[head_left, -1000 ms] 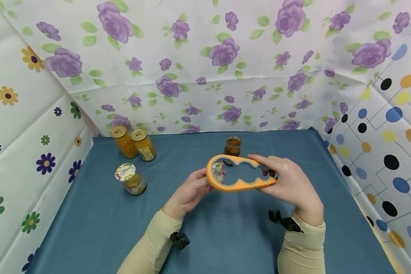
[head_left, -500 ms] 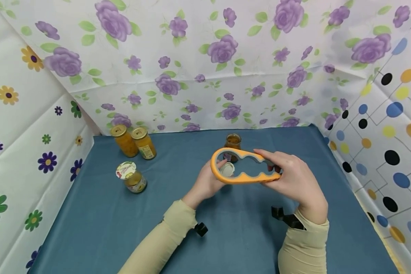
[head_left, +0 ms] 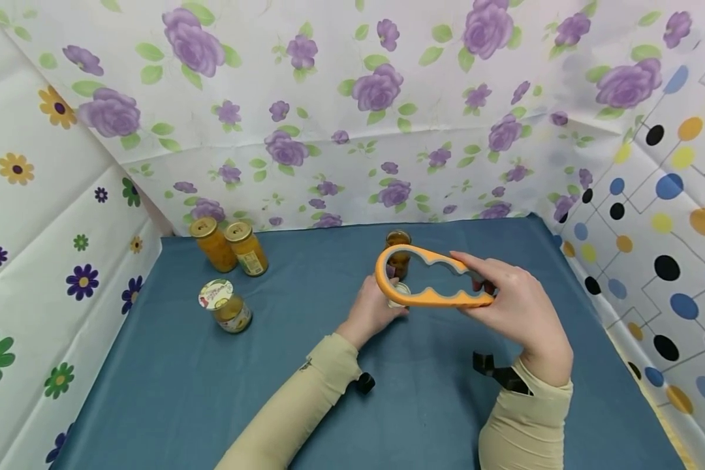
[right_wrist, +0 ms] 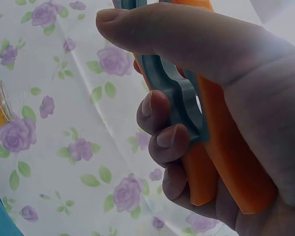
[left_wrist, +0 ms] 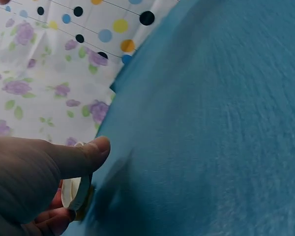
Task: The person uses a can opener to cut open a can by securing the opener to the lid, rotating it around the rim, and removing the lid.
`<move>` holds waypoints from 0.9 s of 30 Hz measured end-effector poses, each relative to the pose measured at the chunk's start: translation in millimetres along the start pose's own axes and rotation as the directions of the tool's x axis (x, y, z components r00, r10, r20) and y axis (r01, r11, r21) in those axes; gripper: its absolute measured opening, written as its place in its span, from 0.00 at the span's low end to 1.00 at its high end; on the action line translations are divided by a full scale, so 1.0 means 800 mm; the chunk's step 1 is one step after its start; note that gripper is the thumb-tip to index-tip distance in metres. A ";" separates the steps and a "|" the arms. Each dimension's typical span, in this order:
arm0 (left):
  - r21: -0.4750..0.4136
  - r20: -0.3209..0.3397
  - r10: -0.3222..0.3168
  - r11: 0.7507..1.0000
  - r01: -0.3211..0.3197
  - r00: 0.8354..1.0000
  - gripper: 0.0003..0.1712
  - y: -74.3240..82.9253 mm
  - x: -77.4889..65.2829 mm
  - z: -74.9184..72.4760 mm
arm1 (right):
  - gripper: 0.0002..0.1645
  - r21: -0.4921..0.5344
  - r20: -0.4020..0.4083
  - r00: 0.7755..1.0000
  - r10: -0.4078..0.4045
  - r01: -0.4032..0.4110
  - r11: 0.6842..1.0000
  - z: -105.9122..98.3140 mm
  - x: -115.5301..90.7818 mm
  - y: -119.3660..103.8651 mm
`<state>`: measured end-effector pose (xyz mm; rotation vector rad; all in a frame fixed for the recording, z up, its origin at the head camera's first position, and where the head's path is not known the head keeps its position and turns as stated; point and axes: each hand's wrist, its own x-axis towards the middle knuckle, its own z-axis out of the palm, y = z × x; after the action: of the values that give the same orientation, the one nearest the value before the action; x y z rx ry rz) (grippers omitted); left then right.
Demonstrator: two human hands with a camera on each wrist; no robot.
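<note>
My right hand [head_left: 519,303] grips the orange jar opener [head_left: 437,299] by its handle ends and holds it up over the table. The opener's grey scalloped inner edge shows, and its loop points left. In the right wrist view, curled fingers [right_wrist: 164,137] and thumb wrap the handles. My left hand [head_left: 371,310] pinches a jar lid [left_wrist: 74,191] between thumb and fingers, its whitish inside showing in the left wrist view. From the head, this lid is partly hidden behind the opener's loop. Just beyond stands an uncovered glass jar [head_left: 398,239] with brownish contents, partly seen through the opener.
Two gold-lidded jars of orange contents, a left one [head_left: 216,249] and a right one [head_left: 249,254], stand at the back left. Nearer is a jar [head_left: 232,314] with a printed lid. Flowered cloth [head_left: 329,163] hangs behind the blue table cover [head_left: 170,391].
My left hand has moved right and forward with the lid, whose printed top showed earlier and whose whitish inside shows now. My right hand has shifted slightly right with the jar opener.
</note>
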<state>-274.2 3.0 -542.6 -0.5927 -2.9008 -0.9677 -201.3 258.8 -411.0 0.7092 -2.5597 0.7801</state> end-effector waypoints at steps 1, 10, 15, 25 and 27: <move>0.002 0.002 0.002 1.000 -0.002 1.000 0.43 -0.001 0.000 0.003 | 0.45 0.000 0.003 1.000 0.002 -0.002 1.000 0.000 -0.001 0.000; 0.041 0.011 -0.032 0.999 0.032 0.999 0.46 -0.006 0.003 0.020 | 0.44 -0.002 0.007 1.000 0.015 -0.015 1.000 0.001 -0.003 0.001; -0.018 -0.006 -0.067 0.998 0.067 0.998 0.46 -0.006 0.004 0.023 | 0.44 -0.010 0.009 1.000 0.006 -0.005 1.000 0.001 -0.001 0.001; -0.051 -0.041 -0.077 0.996 0.075 0.996 0.46 -0.006 0.003 0.026 | 0.44 -0.012 0.009 1.000 0.004 -0.004 1.000 0.001 0.000 0.001; -0.046 -0.047 -0.067 0.997 0.065 0.997 0.46 -0.005 0.003 0.025 | 0.44 -0.012 0.012 1.000 0.004 -0.004 1.000 0.001 0.000 0.001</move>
<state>-276.1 12.7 -560.7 -0.4717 -2.8803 -1.0419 -202.0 259.2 -412.1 0.7070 -2.5754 0.7634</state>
